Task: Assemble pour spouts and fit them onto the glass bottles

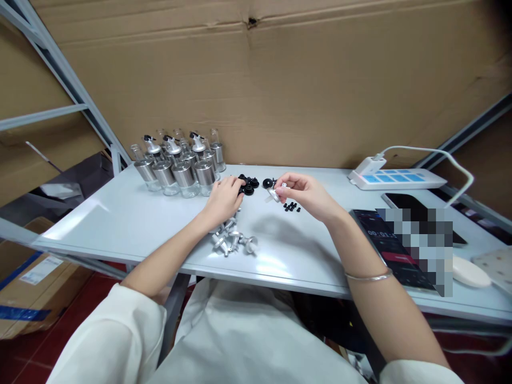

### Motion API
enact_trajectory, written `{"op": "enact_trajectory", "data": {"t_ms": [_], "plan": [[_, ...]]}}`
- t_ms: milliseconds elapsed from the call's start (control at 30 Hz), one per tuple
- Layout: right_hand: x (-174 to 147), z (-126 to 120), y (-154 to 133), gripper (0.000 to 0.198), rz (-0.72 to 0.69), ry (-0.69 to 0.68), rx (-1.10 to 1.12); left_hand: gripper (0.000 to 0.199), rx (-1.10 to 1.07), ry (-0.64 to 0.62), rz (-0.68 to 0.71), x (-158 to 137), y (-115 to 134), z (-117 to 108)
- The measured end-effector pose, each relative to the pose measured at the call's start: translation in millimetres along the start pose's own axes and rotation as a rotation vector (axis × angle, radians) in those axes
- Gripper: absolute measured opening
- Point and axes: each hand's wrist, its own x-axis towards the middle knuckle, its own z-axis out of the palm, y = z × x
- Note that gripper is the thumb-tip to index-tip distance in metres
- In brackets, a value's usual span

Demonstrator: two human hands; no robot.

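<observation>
"Fingers of the right hand point(306, 193): state?"

"Thumb and fingertips pinched together, clamped on a small silver piece point(273, 195). The piece juts from those fingertips toward the left hand point(224, 198)."

"And the left fingers?"

"Bent, reaching down to a cluster of black caps point(248, 185). Contact appears at the near edge; whether a cap is gripped, I cannot tell."

"Just beside the right fingertips?"

"One round black cap point(268, 183), slightly beyond them. Small black plugs point(290, 207) lie loose on the near side, below the hand."

"Near side of the left fingers?"

"A pile of silver spouts point(232, 237), loosely heaped, partly under the wrist."

"Further out, left of the left fingers?"

"A group of upright glass bottles point(184, 173) with metal sleeves. Three bear silver spouts with black tips; others show bare necks."

"Well right of the right fingers?"

"A white power strip point(400, 181) with a charger point(368, 165) plugged in. Nearer the body, a phone point(370, 226) showing a timer, partly pixelated."

"Surface and backing?"

"White table point(120, 224) beneath both hands; a cardboard sheet point(280, 90) stands beyond all fingers."
</observation>
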Motion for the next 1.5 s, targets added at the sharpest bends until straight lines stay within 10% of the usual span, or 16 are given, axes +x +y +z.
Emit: {"op": "enact_trajectory", "data": {"t_ms": [600, 1500], "plan": [[0.0, -1.2, 3.0, 0.024, -0.021, 0.006, 0.0, 0.039, -0.121, -0.296, -0.137, 3.7, -12.3, 11.7], [0.0, -0.4, -1.6, 0.028, 0.085, 0.024, 0.009, 0.022, -0.441, 0.191, 0.035, 2.2, -3.6, 1.9]]}}
